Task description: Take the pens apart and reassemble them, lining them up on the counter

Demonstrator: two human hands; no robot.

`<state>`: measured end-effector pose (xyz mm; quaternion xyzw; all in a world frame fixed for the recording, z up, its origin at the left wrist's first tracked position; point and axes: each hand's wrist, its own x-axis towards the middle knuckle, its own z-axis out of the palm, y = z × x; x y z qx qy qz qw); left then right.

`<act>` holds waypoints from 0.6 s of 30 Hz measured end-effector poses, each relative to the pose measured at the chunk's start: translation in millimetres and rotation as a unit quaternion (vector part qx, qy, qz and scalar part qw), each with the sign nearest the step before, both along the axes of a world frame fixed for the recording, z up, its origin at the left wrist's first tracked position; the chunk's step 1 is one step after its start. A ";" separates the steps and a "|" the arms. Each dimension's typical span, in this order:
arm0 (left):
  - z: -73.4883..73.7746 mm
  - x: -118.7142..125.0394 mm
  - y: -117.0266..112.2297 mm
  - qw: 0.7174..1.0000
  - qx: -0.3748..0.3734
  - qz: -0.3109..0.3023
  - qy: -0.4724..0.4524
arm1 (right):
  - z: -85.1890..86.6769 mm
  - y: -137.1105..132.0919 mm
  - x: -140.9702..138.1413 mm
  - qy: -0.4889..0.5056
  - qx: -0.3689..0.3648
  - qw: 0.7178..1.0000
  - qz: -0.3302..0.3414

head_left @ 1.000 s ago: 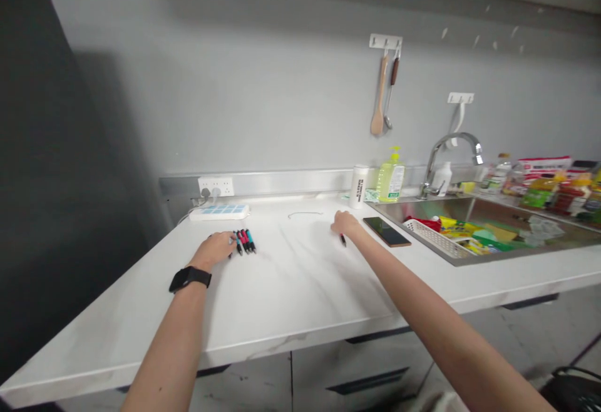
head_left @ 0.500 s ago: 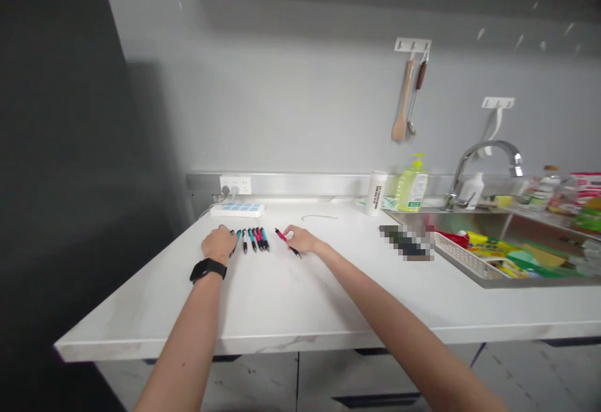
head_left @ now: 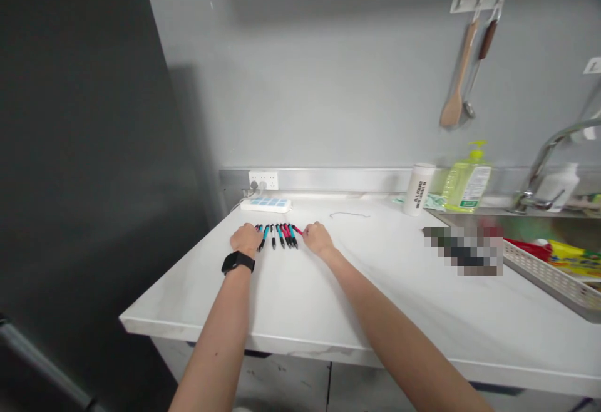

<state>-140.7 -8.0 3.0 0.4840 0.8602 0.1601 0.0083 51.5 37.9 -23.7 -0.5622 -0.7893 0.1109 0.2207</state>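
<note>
A tight row of several click pens (head_left: 278,235) with black, teal and pink barrels lies on the white marble counter (head_left: 375,293), tips toward me. My left hand (head_left: 245,240) rests flat at the row's left end, its fingers over the nearest pen. My right hand (head_left: 318,239) sits at the right end, its fingertips touching the upper end of a pink pen. I cannot tell whether those fingers grip that pen.
A white power strip (head_left: 265,205) lies behind the pens, below a wall socket (head_left: 263,180). A thin wire (head_left: 348,215) lies on the counter. A pixelated object (head_left: 462,250) lies near the steel sink, beside a soap bottle (head_left: 467,183).
My right hand has moved left and now meets the row, and the pink pen it held lies at the row's right end. The whole scene has shifted rightward in view.
</note>
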 end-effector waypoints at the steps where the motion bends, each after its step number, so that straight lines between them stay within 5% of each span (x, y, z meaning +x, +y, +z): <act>1: -0.4 -0.3 0.0 1.000 -0.002 0.001 -0.002 | -0.2 -1.0 1.6 -0.004 0.008 1.000 -0.001; 9: -2.7 -2.1 -1.6 1.000 0.004 0.003 -0.006 | -1.7 -13.9 5.9 0.004 0.009 1.000 0.018; 13: -1.3 2.1 1.8 0.982 0.134 -0.015 -0.131 | 0.1 -15.9 6.5 0.026 0.010 0.999 0.022; 14: 0.1 4.2 3.0 0.954 0.187 -0.025 -0.232 | 1.1 -16.4 6.3 0.028 0.009 0.999 0.027; 18: 8.8 11.6 5.2 0.763 0.307 -0.069 -0.565 | 4.7 -19.6 4.6 0.034 0.005 0.998 0.047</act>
